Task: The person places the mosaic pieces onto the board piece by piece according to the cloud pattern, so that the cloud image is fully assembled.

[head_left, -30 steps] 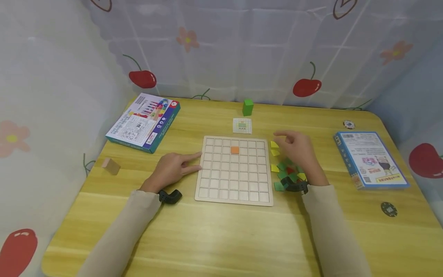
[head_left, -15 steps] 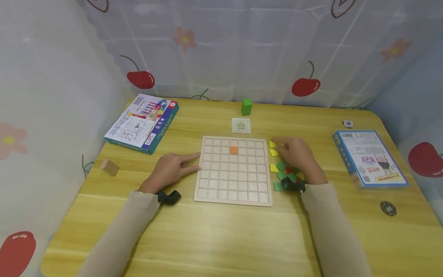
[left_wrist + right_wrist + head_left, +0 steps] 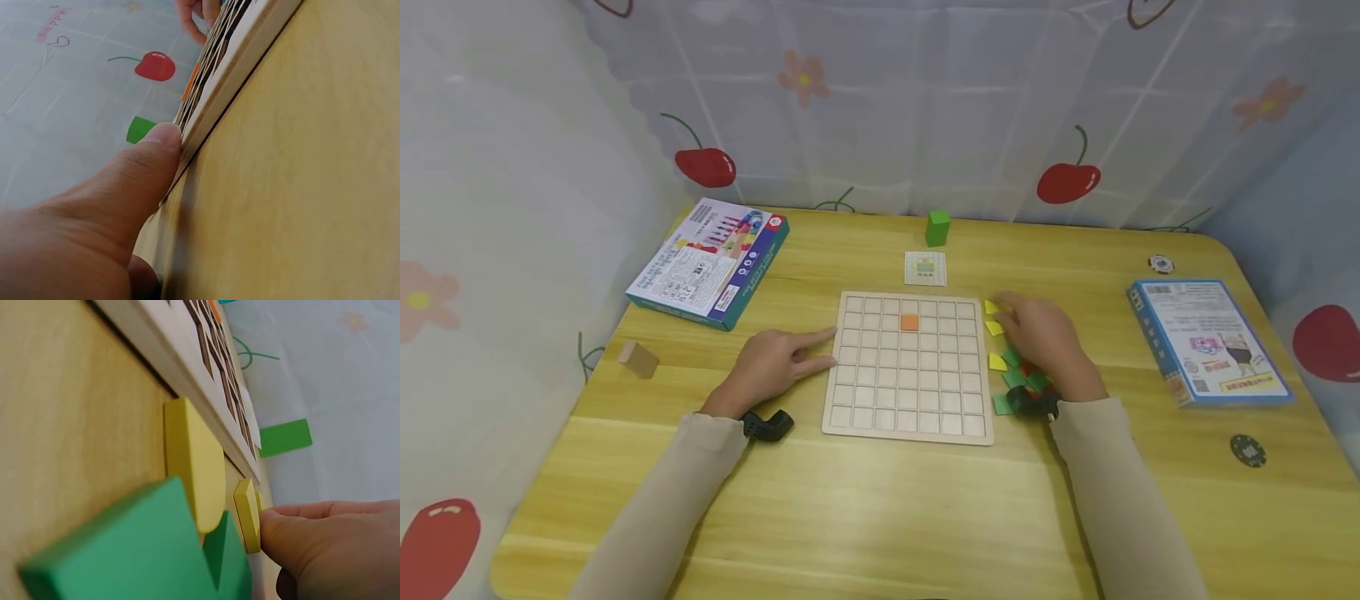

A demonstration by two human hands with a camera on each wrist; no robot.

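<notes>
My left hand (image 3: 765,367) rests beside the wooden grid board (image 3: 907,425), two fingers spread against its left edge. The thumb (image 3: 164,136) shows at that edge in the left wrist view. An orange square tile (image 3: 910,322) sits in one board cell. At the board's right, my right hand (image 3: 1047,340) pinches the farthest yellow tile (image 3: 991,307) between thumb and forefinger, low at the table. Another yellow tile (image 3: 995,328) lies just nearer, close to the thumb. A third yellow tile (image 3: 195,465) and a green tile (image 3: 119,544) are closer to the right wrist camera.
Beyond the board lie a pattern card (image 3: 926,268) and a standing green block (image 3: 937,228). A game box (image 3: 709,262) and a plain wooden block (image 3: 638,359) are left. Another box (image 3: 1210,343) and two chips, one black (image 3: 1248,450), one white-edged (image 3: 1161,263), are right.
My right hand has come down from above the tiles to the farthest yellow one, its fingertips now at that tile. The left hand stays at the board's edge.
</notes>
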